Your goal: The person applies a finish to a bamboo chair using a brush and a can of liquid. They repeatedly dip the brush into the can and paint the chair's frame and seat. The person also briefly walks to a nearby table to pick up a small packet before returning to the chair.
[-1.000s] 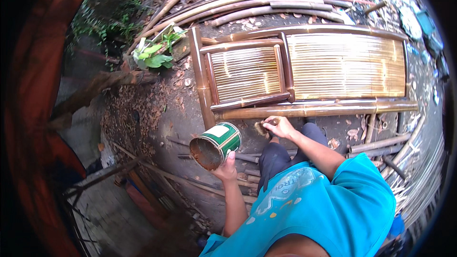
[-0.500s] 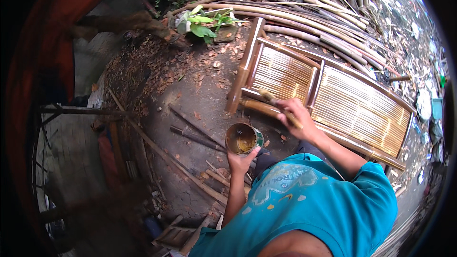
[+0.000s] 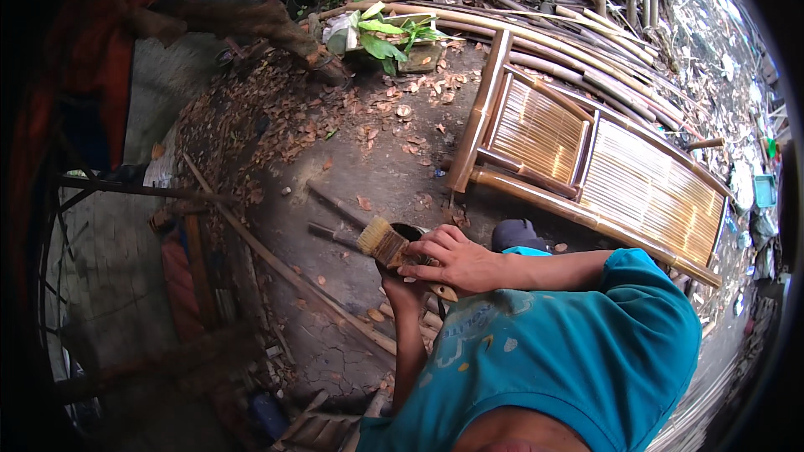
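Observation:
My right hand [image 3: 456, 259] is closed on a wide paintbrush [image 3: 387, 246] with pale bristles, their tips turned to the far left and the handle end showing beneath my palm. Under it, my left hand [image 3: 403, 289] grips a can, mostly hidden by the brush and my right hand; a bit of its dark opening [image 3: 409, 231] shows past the brush. Whether the brush touches the can's rim, I cannot tell. To the right lies a glossy brown bamboo frame [image 3: 578, 209] with slatted panels [image 3: 653, 198], apart from both hands.
Long bamboo poles [image 3: 536, 33] are piled beyond the frame. Two dark sticks [image 3: 335, 201] and a long pole [image 3: 289, 268] lie on the dirt at left. A leafy plant [image 3: 385, 38] stands at the back, near a tree branch [image 3: 251, 29]. Litter covers the far right.
My right hand has moved left with the brush, from the bamboo frame's near rail to above the can. The can's inside, visible before, is now mostly covered. The view has shifted slightly.

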`<state>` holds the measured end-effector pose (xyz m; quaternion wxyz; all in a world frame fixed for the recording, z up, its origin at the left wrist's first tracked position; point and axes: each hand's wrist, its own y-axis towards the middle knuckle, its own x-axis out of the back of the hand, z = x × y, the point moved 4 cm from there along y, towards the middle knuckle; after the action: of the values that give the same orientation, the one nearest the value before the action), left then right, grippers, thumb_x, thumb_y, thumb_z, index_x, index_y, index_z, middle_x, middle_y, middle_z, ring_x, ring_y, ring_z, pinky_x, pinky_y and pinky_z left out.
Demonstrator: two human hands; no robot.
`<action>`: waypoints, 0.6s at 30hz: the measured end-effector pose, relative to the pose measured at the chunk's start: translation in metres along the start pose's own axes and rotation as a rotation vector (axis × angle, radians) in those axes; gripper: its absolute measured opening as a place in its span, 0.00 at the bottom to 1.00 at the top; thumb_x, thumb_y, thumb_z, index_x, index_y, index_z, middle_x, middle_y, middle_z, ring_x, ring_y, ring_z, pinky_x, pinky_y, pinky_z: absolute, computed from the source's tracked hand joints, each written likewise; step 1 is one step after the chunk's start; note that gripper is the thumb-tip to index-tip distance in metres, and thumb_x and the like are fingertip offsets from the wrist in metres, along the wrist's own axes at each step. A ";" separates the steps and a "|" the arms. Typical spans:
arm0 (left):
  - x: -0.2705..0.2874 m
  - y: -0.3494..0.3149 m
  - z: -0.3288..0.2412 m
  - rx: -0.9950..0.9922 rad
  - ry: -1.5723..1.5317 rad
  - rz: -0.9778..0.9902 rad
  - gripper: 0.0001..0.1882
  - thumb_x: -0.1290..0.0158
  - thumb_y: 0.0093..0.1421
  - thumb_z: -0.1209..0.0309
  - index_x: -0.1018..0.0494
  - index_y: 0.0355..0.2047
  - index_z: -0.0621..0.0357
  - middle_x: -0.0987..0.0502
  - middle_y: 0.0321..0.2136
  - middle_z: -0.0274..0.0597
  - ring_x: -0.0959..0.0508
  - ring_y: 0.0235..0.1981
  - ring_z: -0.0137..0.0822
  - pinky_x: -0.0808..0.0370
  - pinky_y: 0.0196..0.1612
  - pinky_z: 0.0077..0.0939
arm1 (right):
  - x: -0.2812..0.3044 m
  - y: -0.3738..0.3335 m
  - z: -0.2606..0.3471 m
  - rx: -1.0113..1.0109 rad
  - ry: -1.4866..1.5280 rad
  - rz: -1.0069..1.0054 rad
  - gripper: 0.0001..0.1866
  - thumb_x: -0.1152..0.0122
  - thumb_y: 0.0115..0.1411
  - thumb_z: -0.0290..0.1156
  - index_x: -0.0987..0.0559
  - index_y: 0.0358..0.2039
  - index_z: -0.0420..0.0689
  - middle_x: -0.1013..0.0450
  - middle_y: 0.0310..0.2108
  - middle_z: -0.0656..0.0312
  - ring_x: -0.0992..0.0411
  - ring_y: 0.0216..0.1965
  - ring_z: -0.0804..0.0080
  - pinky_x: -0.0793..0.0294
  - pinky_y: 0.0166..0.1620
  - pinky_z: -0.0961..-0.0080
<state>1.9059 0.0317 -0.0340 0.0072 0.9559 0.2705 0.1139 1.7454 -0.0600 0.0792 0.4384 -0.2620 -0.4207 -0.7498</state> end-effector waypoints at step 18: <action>0.102 0.256 0.023 -0.128 0.012 -0.097 0.43 0.28 0.42 0.76 0.37 0.58 0.66 0.29 0.53 0.46 0.26 0.51 0.39 0.26 0.54 0.34 | -0.031 0.189 -0.189 -0.153 0.163 -0.165 0.45 0.36 0.49 0.32 0.42 0.69 0.63 0.48 0.64 0.41 0.44 0.61 0.41 0.41 0.59 0.50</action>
<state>2.1271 -0.1330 -0.0150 0.0723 0.9386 0.3087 0.1360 1.9215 -0.2583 0.0359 0.3865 -0.1974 -0.3456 -0.8320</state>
